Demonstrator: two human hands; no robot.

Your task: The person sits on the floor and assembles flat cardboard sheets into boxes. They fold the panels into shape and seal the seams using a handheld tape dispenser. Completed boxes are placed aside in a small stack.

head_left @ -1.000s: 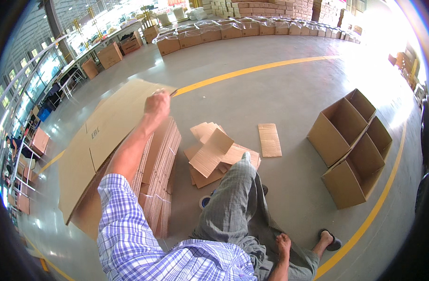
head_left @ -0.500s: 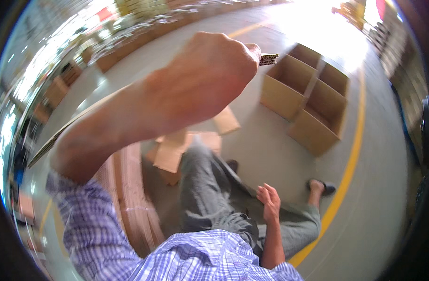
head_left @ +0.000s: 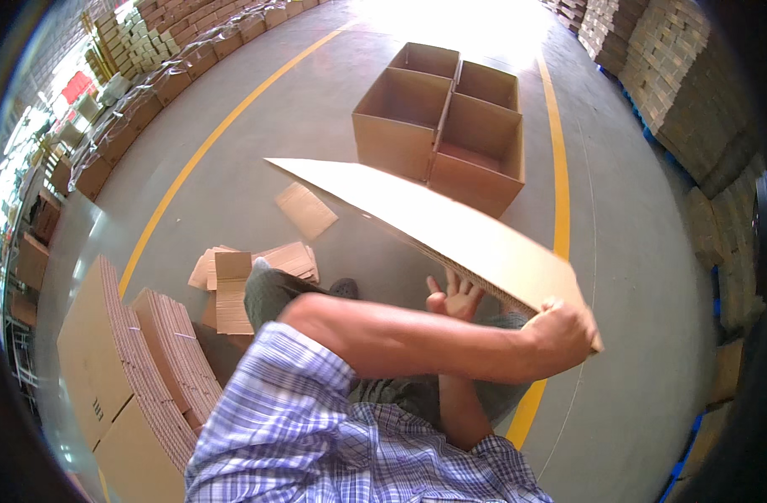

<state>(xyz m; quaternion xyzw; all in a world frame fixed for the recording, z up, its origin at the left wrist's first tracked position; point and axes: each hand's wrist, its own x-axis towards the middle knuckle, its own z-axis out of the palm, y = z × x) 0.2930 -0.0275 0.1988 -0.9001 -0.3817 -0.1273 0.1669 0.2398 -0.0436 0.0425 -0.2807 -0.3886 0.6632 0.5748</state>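
Observation:
A flat folded cardboard box (head_left: pixel 450 222) hangs tilted in front of me, its long edge running from far left to near right. My left hand (head_left: pixel 561 337) has crossed over to the right and is closed round the near right corner of it. Below the cardboard's lower edge, my right hand (head_left: pixel 459 298) shows its palm with the fingers spread. Some fingertips pass behind the cardboard, and whether they touch it I cannot tell. Just beyond stands a group of open-topped cardboard boxes (head_left: pixel 400 138), set side by side on the floor.
Flattened cardboard stacks (head_left: pixel 161 352) stand at my left. Smaller cardboard pieces (head_left: pixel 232 289) lie by my leg, with one loose piece (head_left: pixel 306 210) farther off. Yellow lines (head_left: pixel 559 168) mark the grey floor (head_left: pixel 643 277). Tall stacks on pallets (head_left: pixel 685 92) line the right.
My left hand has swung from far ahead to the near right, bringing the flat cardboard across in front of me. My right hand has turned palm up with fingers spread. The view has shifted.

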